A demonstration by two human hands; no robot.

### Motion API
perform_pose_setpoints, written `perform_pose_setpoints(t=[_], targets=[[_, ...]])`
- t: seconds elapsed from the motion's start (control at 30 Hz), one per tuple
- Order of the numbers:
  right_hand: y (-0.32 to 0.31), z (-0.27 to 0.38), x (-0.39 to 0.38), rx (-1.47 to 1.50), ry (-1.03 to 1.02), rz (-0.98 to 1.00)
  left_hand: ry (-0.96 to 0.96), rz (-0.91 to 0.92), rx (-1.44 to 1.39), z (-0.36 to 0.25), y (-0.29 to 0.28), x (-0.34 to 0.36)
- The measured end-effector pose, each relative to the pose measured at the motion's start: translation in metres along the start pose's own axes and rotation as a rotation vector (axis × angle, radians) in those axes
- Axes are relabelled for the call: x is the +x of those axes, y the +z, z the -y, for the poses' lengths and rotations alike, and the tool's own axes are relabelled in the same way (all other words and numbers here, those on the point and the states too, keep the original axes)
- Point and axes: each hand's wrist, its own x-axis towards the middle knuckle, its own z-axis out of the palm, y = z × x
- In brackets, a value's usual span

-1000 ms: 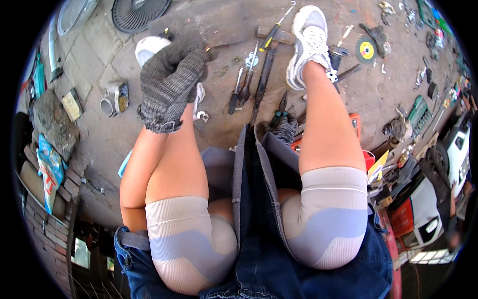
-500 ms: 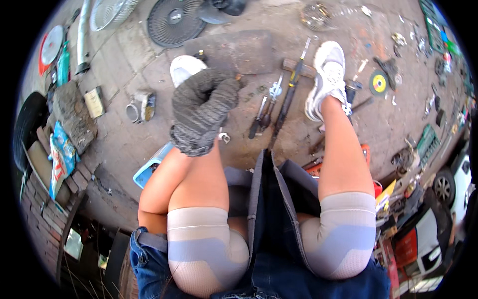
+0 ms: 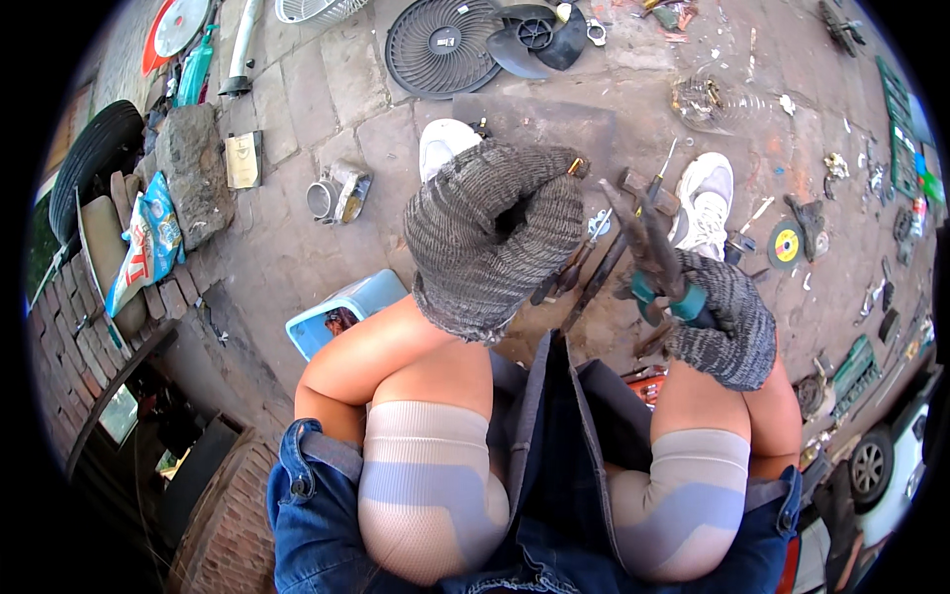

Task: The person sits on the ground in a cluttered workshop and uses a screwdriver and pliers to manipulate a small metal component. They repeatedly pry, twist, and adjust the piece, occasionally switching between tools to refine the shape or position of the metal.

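Observation:
My left hand (image 3: 465,223), in a grey knitted glove, is closed in a pinch. Between its thumb and forefinger is a small brass-coloured piece (image 3: 576,166), mostly covered by the fingertips. To its right, my right hand (image 3: 730,322), gloved alike, grips long-nosed pliers (image 3: 655,247) by their green handles. The jaws point up and away from me and stand apart with nothing between them. They are near the brass piece but not touching it. On the ground behind the pliers lie a hammer (image 3: 665,198) and screwdrivers, partly covered by my hands.
A blue plastic bin (image 3: 371,295) stands by my left leg. A dark flat plate (image 3: 554,121) lies between my feet. Beyond are a round fan grille (image 3: 442,45), fan blades (image 3: 534,38) and a clear bottle (image 3: 727,107). A cutting disc (image 3: 786,244) lies right; a stone block (image 3: 196,173) sits left.
My right hand has come into view from the right with the pliers. My left hand has risen closer, still pinching the brass piece. The view has shifted, moving the ground things rightward.

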Motion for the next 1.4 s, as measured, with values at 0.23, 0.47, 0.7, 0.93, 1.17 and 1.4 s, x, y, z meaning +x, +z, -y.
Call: perform_pose_setpoints(t=[0.23,0.47,0.7,0.93,1.17,1.4], targets=[[0.027,-0.02,-0.004,0.107,0.332,0.081,0.054,-0.044,0.033,0.005,0.0,-0.003],[0.021,-0.01,0.002,0.056,0.205,0.091,0.033,0.003,0.061,0.001,-0.003,-0.002],[0.027,-0.011,0.001,0.005,0.232,0.048,0.139,-0.011,0.126,0.003,-0.004,-0.003],[0.029,-0.022,0.006,0.465,0.32,0.192,0.219,-0.023,0.159,0.008,-0.001,0.001],[0.024,-0.004,0.01,0.123,0.211,0.13,0.14,-0.034,0.07,0.01,0.0,-0.001],[0.029,-0.011,0.002,0.24,0.393,0.049,-0.101,-0.042,-0.115,0.013,0.003,-0.002]])
